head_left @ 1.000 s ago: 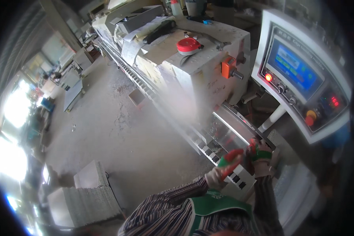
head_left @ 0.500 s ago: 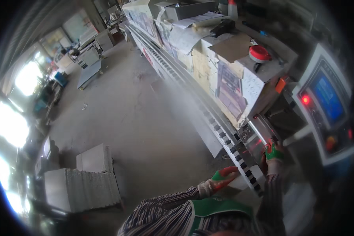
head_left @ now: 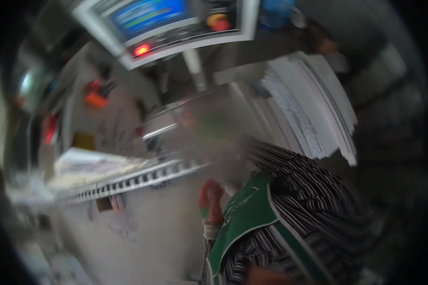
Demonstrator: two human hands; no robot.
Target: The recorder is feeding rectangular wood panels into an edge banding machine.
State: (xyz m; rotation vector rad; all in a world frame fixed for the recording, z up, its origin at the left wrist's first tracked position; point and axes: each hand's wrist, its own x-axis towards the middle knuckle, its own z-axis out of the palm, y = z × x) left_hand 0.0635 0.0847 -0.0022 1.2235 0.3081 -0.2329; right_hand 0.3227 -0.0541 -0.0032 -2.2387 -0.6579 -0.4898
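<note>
Although the right hand (head_left: 213, 130) is little more than a green and red smear, it shows well apart from the left hand (head_left: 211, 202), over the end of the machine near a bright metal bar (head_left: 160, 131); I cannot tell whether its fingers grip anything. The left hand, in a red and green glove, is just beside the toothed track (head_left: 142, 178), in front of the green apron (head_left: 249, 202); nothing shows in it, but blur hides whether the fingers are closed. The boards (head_left: 318, 95) stand packed together to the right of the metal bar, beyond the striped sleeve (head_left: 290, 166) of the right arm. Each board looks likely to be stiff and fairly heavy for its thinness, with smooth faces that could slide in a glove and corners that might chip. The sensible hold would be by opposite edges, a hand to each, with the palms kept off the faces. The track seems rigid and fixed, so not something to lift. In looks, the boards are flat, thin and pale grey to white, leaning slightly out of line, the nearer ones showing a rough, uneven row of edges.
</note>
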